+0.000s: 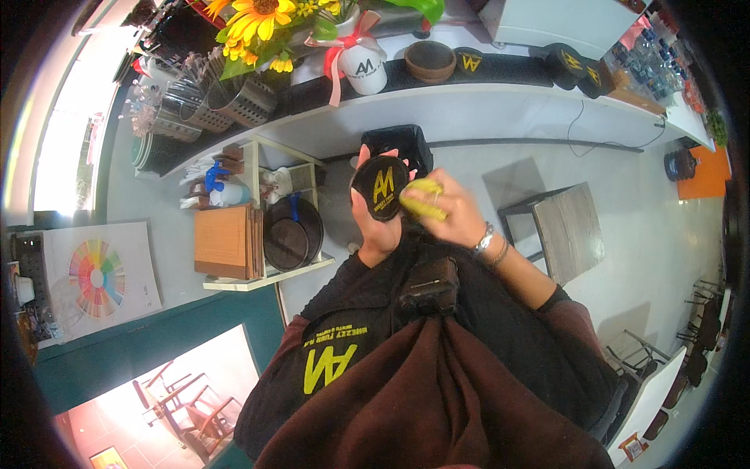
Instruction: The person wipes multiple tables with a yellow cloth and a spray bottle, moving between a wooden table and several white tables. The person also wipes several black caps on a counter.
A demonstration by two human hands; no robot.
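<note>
My left hand (375, 223) holds a round black coaster (375, 196) with a yellow logo and writing facing up. Its fingers wrap behind the disc and the thumb rests along the near left edge. In my right hand (454, 205) is a bunched yellow cloth or sponge (420, 199), close against the coaster's right edge; whether it touches is blurred. Similar black coasters lie on the counter's dark mat: one (470, 60) beside a round brown bowl (429, 58), and others (565, 64) farther right.
A white counter (498, 114) carries a vase (362, 69) of flowers and perforated metal utensil holders (243, 102). At left, a cream rack (269, 284) holds wooden boards (225, 241), dark round trays (293, 234) and a spray bottle (225, 193). A wood-topped stool (568, 231) stands right.
</note>
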